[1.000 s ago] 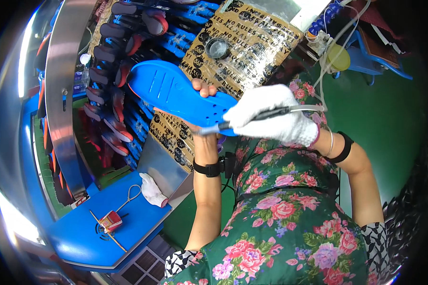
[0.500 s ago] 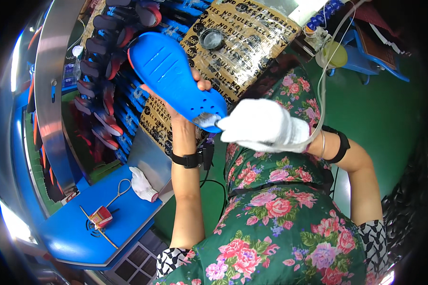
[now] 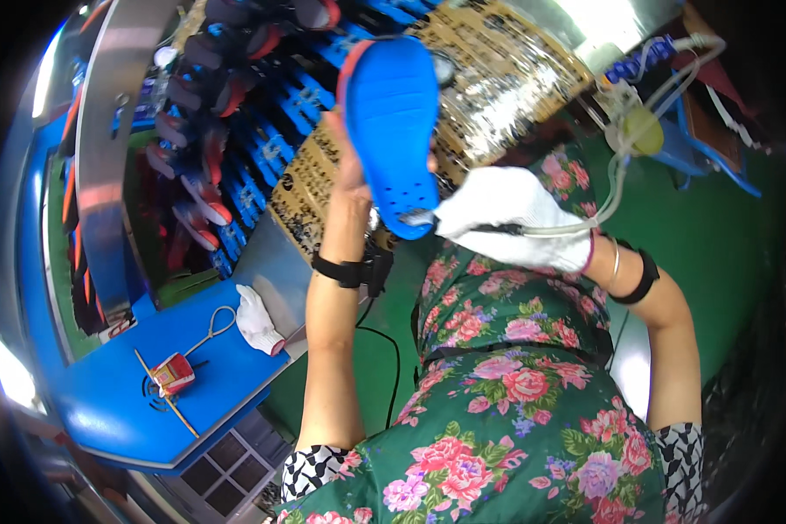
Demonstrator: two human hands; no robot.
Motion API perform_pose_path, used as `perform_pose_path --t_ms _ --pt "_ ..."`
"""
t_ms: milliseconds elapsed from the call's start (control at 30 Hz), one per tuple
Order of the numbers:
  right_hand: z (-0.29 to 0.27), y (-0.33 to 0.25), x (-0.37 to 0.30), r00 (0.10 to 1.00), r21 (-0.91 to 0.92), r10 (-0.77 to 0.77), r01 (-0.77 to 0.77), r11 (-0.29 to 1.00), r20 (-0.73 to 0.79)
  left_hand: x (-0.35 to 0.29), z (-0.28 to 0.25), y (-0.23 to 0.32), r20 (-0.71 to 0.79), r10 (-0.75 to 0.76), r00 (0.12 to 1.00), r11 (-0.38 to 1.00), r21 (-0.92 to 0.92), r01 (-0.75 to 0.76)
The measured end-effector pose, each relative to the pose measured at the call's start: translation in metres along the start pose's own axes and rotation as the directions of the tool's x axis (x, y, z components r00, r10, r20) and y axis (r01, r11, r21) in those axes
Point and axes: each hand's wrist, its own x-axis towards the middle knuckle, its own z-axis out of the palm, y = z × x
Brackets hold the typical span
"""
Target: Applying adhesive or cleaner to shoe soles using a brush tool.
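Note:
A blue shoe sole with a red edge stands nearly upright, its flat face toward me. My bare left hand is closed around its left side, with fingertips showing at the right edge. Near its lower end is a row of small dark holes, and below them a whitish patch. My right hand, in a white glove, is closed on a slim dark hose-fed tool. The tool's tip is hidden by the glove, right beside the whitish patch. A pale hose runs from the tool up to the right.
Beyond lies a taped cardboard sheet. Several dark, red-edged shoe parts hang along blue racks at the left. A blue table holds a white glove and a red box with a stick. A blue stool stands at right.
My left hand has turned the sole more upright and moved it right. My right hand has moved slightly right and up, staying by its lower end. The view has shifted a little.

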Motion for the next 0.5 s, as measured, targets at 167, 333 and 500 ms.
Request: perform_pose_path --t_ms 167,333,500 --pt "-0.006 -0.001 -0.011 0.802 0.57 0.592 -0.45 0.688 -0.081 0.008 -0.022 -0.02 0.234 0.098 0.967 0.995 -0.015 -0.097" --pt "-0.007 0.003 0.004 0.661 0.784 0.736 -0.375 0.495 -0.149 -0.015 -0.005 -0.026 -0.272 0.567 0.777 0.808 0.002 -0.589" --pt "0.015 0.023 -0.001 0.571 0.862 0.803 -0.306 0.403 -0.172 -0.087 0.007 -0.034 -0.51 0.438 0.741 0.73 -0.279 -0.624"
